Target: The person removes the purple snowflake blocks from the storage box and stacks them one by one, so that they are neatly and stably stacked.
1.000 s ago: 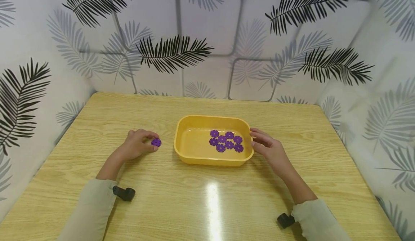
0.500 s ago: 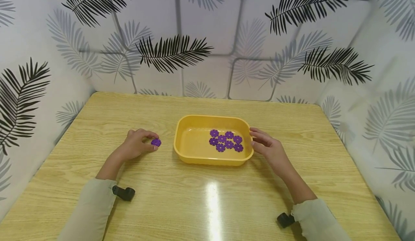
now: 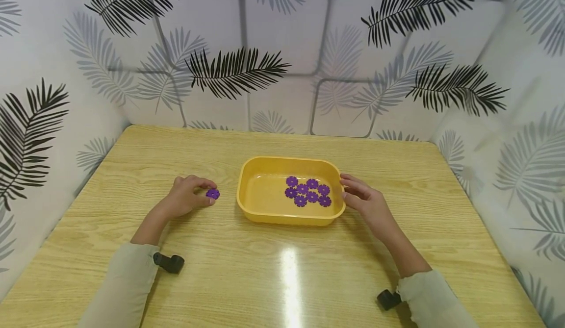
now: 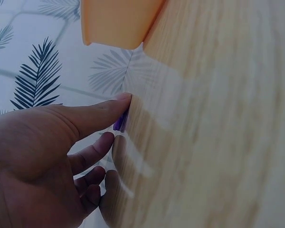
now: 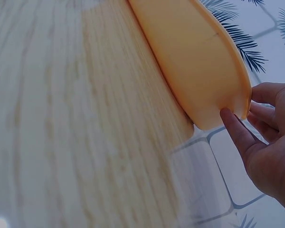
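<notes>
At the left of the table, my left hand [image 3: 191, 198] pinches a purple notched plastic snowflake disc [image 3: 213, 193] between thumb and fingers, low over the wood. The left wrist view shows only a purple sliver of the disc [image 4: 119, 122] below the thumb tip; its lower fingers are curled near the tabletop. My right hand [image 3: 370, 206] holds the right end of a yellow plastic tray [image 3: 289, 219]. Its thumb [image 5: 233, 124] lies against the tray's outer wall, and the fingers meet the rim. Several purple snowflake discs [image 3: 307, 191] lie flat in the tray's right half.
The wooden table [image 3: 220, 274] has a bright light reflection near its front. Patterned leaf-print sheeting [image 3: 282, 97] closes off the back and both sides. A small black camera mount [image 3: 169, 263] sits on the left sleeve, and another camera mount [image 3: 388, 299] on the right.
</notes>
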The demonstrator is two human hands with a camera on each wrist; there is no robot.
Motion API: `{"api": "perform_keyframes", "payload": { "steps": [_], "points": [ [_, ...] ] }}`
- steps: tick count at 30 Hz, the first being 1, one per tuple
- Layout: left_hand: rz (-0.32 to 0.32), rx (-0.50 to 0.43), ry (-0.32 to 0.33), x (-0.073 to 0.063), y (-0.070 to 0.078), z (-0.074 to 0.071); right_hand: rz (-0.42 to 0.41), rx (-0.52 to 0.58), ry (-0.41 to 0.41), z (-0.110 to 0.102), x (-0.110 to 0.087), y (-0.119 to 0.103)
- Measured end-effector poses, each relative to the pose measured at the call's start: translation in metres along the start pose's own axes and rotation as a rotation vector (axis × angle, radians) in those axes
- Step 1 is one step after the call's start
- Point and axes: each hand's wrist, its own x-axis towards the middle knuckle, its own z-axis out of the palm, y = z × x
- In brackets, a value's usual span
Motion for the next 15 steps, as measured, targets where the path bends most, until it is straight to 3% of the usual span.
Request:
{"api": "perform_keyframes", "payload": {
  "steps": [15],
  "points": [
    [-0.010, -0.023, -0.010, -0.0006, 0.0030, -0.0038, -0.007, 0.006, 0.002, 0.0005, -0.0004, -0.0015]
  ]
}}
